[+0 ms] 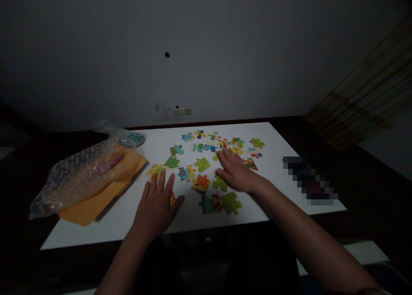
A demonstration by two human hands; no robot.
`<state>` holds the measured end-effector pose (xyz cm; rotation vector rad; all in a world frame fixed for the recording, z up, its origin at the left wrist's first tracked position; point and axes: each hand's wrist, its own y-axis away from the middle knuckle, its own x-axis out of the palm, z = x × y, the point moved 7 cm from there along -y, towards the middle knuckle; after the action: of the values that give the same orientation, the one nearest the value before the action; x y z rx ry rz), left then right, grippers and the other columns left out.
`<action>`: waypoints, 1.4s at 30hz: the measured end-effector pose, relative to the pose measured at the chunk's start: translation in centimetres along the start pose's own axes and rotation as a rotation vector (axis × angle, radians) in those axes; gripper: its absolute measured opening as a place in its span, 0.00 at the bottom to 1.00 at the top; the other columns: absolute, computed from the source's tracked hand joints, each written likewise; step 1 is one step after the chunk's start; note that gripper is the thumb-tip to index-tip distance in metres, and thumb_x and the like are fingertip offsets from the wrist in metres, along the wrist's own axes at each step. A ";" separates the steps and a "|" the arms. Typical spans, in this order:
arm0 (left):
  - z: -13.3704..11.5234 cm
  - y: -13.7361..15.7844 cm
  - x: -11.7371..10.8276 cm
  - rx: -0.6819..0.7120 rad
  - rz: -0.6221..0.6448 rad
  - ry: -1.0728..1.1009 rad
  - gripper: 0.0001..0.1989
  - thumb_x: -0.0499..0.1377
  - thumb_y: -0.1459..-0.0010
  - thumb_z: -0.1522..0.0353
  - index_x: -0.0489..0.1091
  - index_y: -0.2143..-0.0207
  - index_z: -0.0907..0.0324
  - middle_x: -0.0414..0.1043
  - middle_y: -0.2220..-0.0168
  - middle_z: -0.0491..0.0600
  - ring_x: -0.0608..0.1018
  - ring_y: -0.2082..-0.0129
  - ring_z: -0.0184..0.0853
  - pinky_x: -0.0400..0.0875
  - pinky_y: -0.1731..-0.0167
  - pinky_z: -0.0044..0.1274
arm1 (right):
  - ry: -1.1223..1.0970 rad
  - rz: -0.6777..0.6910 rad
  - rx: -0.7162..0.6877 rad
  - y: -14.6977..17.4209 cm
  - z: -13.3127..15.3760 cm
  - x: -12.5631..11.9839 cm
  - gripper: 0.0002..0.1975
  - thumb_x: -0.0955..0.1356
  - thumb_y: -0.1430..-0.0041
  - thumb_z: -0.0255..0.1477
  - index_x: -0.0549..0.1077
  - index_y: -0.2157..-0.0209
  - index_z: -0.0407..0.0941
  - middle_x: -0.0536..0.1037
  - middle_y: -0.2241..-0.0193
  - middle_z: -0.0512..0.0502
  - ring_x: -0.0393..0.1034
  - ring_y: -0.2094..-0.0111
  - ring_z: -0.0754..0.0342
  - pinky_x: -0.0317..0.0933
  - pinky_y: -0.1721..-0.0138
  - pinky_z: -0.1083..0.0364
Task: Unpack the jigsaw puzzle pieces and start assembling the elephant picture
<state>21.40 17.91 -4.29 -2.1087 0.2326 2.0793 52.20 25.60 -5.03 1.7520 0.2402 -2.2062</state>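
Note:
Many colourful jigsaw puzzle pieces lie loose on the white table [116, 222]. My left hand [156, 205] is at the near left of them, palm down with fingers spread, partly over a striped piece [172, 198] and beside a yellow-green piece [155, 170]. Further right my right hand [237, 170] lies flat over the pieces, fingers stretched toward the back and covering some of them. A red and green piece [250, 163] shows beside it. Between the hands are an orange piece [201, 182] and a green piece [202, 164]; nearer me sit a teal-red piece [211, 203] and another green piece [231, 203].
Clear bubble wrap [86, 170] rests on an orange-yellow envelope [83, 210] at the table's left. A dark, pixelated object [305, 179] lies near the right edge. Behind the table stands a grey wall [225, 72] with sockets [182, 112]; a curtain [357, 97] hangs at right.

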 end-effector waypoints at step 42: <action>2.8 -15.4 -0.2 0.160 0.141 0.093 0.40 0.46 0.19 0.49 0.47 0.15 0.56 0.36 0.13 0.59 0.43 0.14 0.58 0.44 0.19 0.53 | 0.109 -0.131 0.401 -5.0 -17.8 -1.9 0.51 0.51 0.24 0.63 0.58 0.18 0.40 0.54 0.18 0.21 0.46 0.19 0.16 0.49 0.24 0.21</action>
<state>22.25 33.56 -3.91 -2.1506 0.5555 1.9629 67.18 36.23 -7.67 2.1212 -0.0739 -2.3798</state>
